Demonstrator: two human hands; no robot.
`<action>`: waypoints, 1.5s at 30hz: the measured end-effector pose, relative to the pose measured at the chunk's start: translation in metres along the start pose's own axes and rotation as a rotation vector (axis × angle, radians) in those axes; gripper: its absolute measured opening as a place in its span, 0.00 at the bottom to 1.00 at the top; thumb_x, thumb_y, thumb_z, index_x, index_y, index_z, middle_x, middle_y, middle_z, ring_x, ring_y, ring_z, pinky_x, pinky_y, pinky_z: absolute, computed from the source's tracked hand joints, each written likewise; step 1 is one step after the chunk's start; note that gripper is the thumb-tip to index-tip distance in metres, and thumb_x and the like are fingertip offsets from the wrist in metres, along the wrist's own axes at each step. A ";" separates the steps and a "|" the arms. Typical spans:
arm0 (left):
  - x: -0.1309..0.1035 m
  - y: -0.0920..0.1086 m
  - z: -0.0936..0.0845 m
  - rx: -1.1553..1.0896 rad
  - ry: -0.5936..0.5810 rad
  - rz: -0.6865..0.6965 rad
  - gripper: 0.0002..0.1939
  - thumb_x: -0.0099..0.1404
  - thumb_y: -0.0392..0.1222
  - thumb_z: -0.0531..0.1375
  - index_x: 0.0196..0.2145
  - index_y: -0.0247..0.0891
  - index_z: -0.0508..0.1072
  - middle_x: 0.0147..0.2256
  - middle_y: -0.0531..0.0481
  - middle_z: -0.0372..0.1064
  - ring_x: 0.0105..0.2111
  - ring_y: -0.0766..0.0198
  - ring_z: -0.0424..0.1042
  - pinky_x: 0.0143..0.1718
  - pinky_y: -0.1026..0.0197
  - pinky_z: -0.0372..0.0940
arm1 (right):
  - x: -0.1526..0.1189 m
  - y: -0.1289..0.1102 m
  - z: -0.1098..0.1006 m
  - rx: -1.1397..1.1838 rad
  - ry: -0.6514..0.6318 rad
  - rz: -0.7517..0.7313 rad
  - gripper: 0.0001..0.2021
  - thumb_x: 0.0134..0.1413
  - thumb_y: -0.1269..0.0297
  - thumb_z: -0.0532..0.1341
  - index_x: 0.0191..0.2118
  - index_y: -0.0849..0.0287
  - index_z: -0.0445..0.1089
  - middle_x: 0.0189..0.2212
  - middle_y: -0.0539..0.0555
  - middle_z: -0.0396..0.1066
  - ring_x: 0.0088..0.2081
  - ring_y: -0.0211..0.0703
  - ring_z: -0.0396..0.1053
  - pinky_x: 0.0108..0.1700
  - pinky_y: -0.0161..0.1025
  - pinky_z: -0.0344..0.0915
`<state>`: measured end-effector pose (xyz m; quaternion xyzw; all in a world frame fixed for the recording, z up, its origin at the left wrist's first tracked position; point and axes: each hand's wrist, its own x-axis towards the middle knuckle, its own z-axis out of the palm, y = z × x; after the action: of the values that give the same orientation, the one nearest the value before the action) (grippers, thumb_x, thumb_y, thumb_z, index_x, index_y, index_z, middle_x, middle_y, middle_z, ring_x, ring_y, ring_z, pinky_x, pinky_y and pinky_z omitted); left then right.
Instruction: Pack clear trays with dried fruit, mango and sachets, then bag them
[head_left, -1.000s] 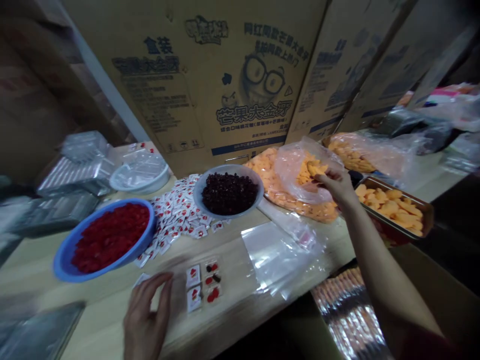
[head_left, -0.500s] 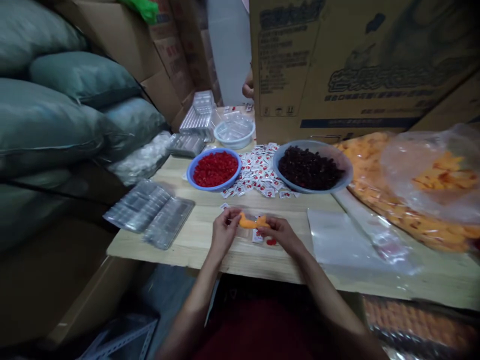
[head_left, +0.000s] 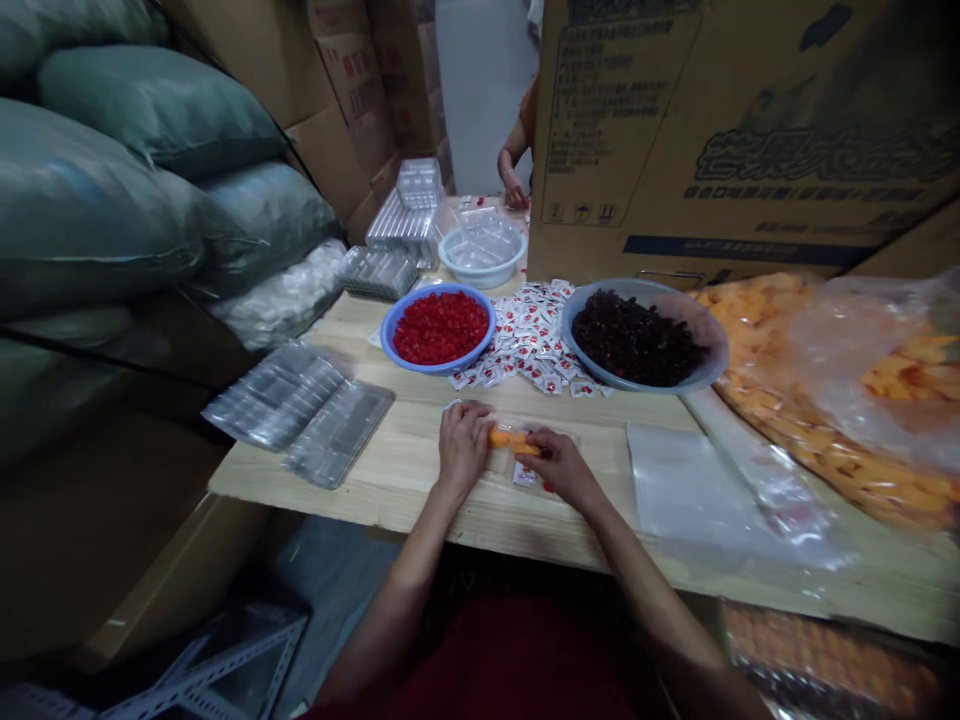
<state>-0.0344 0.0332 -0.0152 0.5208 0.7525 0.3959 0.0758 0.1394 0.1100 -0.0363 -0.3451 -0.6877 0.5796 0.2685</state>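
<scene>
Over a clear plastic tray [head_left: 495, 466], both hands pinch at an orange dried-fruit piece [head_left: 517, 443]. My left hand [head_left: 463, 440] is closed at the fruit's left end, with the back of the hand turned up and the fingertips partly hidden. At the other end, my right hand [head_left: 561, 466] is closed on the fruit between thumb and fingers. I cannot tell whether the piece is whole or in two parts. Below the right fingers lies a small white sachet [head_left: 523, 475] with red print. Beside it, a bit of red fruit [head_left: 549, 487] shows partly under the hand.
Behind stand a blue bowl of red fruit [head_left: 388, 350], a heap of sachets [head_left: 529, 335] and a bowl of dark fruit [head_left: 716, 340]. Clear trays [head_left: 341, 430] lie left; plastic sheets [head_left: 675, 480] and a bag of orange fruit [head_left: 787, 400] lie right. Another person's hand [head_left: 514, 190] shows behind.
The orange fruit, earlier stretched between both hands, now sits lower over the tray with the hands closer in. My left hand has turned palm down. The view has shifted slightly.
</scene>
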 end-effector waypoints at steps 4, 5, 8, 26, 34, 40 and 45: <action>-0.013 0.004 -0.028 -0.283 -0.264 -0.043 0.14 0.68 0.44 0.58 0.50 0.41 0.74 0.46 0.45 0.73 0.42 0.60 0.72 0.41 0.60 0.67 | 0.008 -0.007 0.026 -0.139 -0.097 -0.055 0.08 0.49 0.64 0.67 0.36 0.57 0.71 0.31 0.50 0.72 0.33 0.43 0.69 0.35 0.39 0.65; -0.017 0.003 -0.033 -0.287 -0.307 -0.060 0.14 0.68 0.43 0.58 0.50 0.41 0.74 0.45 0.45 0.74 0.41 0.60 0.72 0.40 0.60 0.67 | 0.008 -0.008 0.031 -0.190 -0.112 -0.069 0.07 0.50 0.65 0.66 0.36 0.57 0.70 0.31 0.50 0.72 0.33 0.43 0.68 0.35 0.39 0.64; -0.027 -0.001 -0.037 -0.175 -0.307 -0.103 0.10 0.67 0.39 0.58 0.45 0.39 0.76 0.41 0.46 0.76 0.39 0.60 0.72 0.42 0.58 0.67 | 0.002 -0.010 0.038 -0.348 -0.101 -0.147 0.06 0.52 0.69 0.65 0.37 0.57 0.70 0.35 0.53 0.73 0.38 0.47 0.69 0.41 0.43 0.65; -0.033 -0.011 -0.012 0.174 -0.100 0.098 0.13 0.71 0.42 0.54 0.46 0.40 0.76 0.44 0.41 0.70 0.47 0.53 0.66 0.51 0.48 0.63 | -0.002 -0.009 0.024 -0.488 -0.013 -0.339 0.09 0.61 0.69 0.58 0.41 0.57 0.76 0.41 0.60 0.75 0.47 0.55 0.67 0.51 0.53 0.65; -0.040 0.040 0.009 0.153 -0.301 0.453 0.32 0.70 0.53 0.55 0.68 0.46 0.54 0.67 0.43 0.53 0.70 0.47 0.43 0.67 0.35 0.40 | -0.036 -0.048 -0.001 0.619 -0.006 0.283 0.30 0.61 0.35 0.49 0.51 0.51 0.74 0.53 0.58 0.74 0.54 0.55 0.71 0.56 0.55 0.68; -0.018 -0.040 -0.063 0.406 0.035 -0.011 0.19 0.69 0.41 0.54 0.56 0.42 0.70 0.58 0.39 0.66 0.61 0.48 0.58 0.61 0.40 0.51 | -0.061 -0.041 -0.040 0.367 0.102 0.243 0.24 0.60 0.44 0.59 0.55 0.52 0.72 0.56 0.58 0.72 0.57 0.54 0.69 0.64 0.55 0.59; 0.008 -0.106 -0.141 0.280 0.040 -0.432 0.07 0.61 0.42 0.62 0.35 0.37 0.76 0.35 0.44 0.73 0.41 0.54 0.68 0.43 0.56 0.60 | -0.054 0.001 -0.049 -0.247 0.360 -0.092 0.23 0.57 0.47 0.62 0.51 0.56 0.74 0.54 0.61 0.71 0.57 0.56 0.67 0.62 0.59 0.59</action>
<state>-0.1889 -0.0476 0.0109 0.3453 0.8952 0.2728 0.0709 0.2106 0.0973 -0.0268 -0.4416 -0.7093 0.4073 0.3688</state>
